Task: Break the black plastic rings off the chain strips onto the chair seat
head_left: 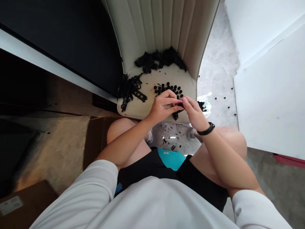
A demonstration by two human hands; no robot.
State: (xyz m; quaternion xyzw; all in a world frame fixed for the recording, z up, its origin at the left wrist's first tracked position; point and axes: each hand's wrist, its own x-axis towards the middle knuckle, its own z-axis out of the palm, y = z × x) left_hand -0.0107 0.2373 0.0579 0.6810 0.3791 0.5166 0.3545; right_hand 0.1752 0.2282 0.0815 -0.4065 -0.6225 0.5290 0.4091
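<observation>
Chair seat (149, 83) likely doubles as bench, close to the lap. Left hand (160, 107) and right hand (194, 114), fingertips narrow, pinch a black part (180, 104) over its front edge, probably for control.

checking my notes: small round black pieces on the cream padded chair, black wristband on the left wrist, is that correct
Wrong side: the head view shows the black wristband on the right wrist. The small round black pieces do lie on the cream padded chair.

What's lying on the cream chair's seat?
Crumpled black scraps at the back, black strips at left, round black pieces centrally. Left hand and right hand hide what's beneath.
</observation>
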